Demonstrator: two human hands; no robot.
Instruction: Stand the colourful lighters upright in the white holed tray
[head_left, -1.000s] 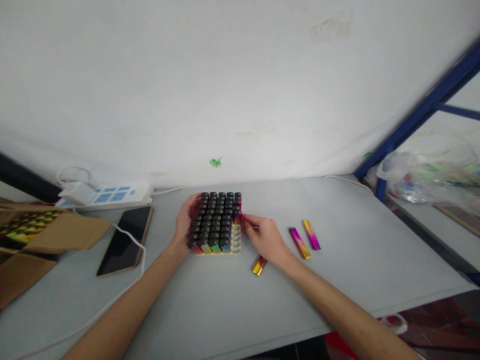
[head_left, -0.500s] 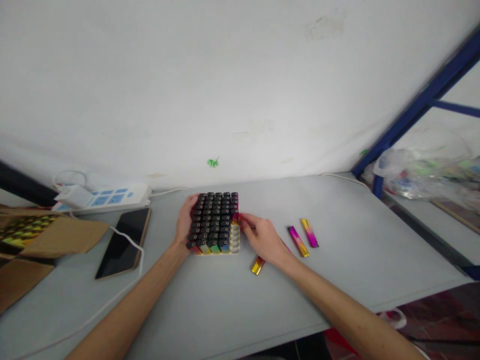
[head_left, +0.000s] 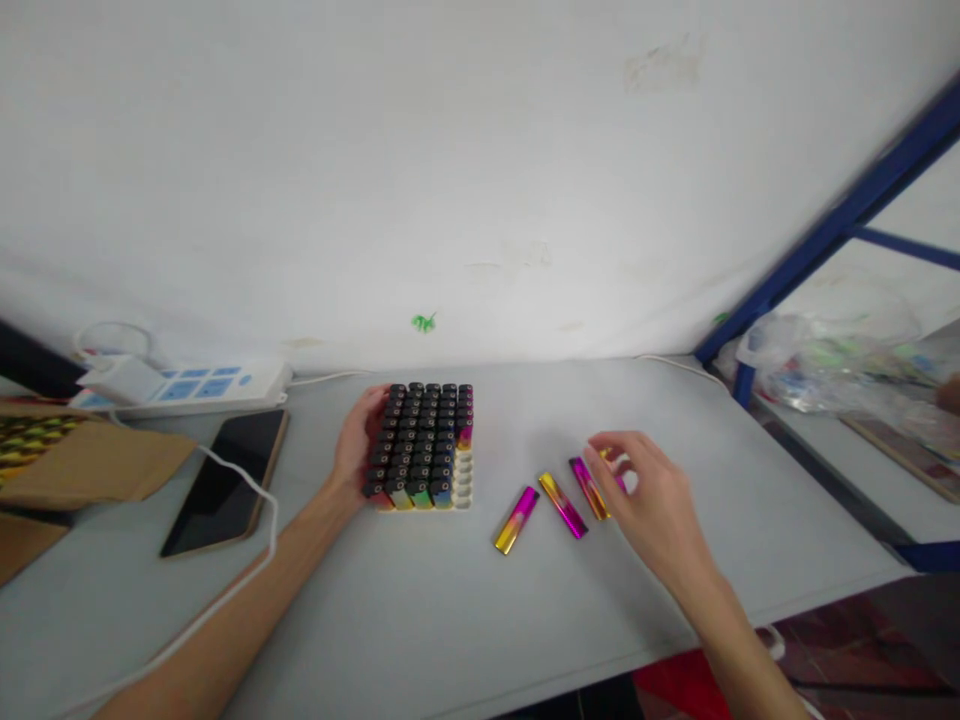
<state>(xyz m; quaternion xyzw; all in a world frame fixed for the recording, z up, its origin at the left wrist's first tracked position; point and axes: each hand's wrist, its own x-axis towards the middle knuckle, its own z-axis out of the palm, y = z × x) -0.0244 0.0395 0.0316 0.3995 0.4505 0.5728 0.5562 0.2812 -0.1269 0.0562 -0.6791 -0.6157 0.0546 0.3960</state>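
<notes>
A white tray [head_left: 463,492] holds several rows of upright lighters [head_left: 420,440] with black tops; bare slots show at its near right corner. My left hand [head_left: 358,440] is wrapped round the tray's left side. To the right, three pink-and-yellow lighters lie flat: one [head_left: 517,521] slanting, a second [head_left: 563,505] beside it, a third [head_left: 588,487] by my fingers. My right hand [head_left: 637,485] hovers over a further lighter, mostly covered, its fingers curved and apart.
On the left are a phone [head_left: 225,485] with a white cable [head_left: 251,480], a power strip [head_left: 217,385] and an open cardboard box [head_left: 105,465]. At the right stand a blue frame [head_left: 817,245] and plastic bags [head_left: 810,350]. A wall rises behind.
My right hand has left the tray and moved right to the loose lighters, uncovering two of them. A pink-and-yellow lighter stays in the tray's right column. My left hand keeps its hold.
</notes>
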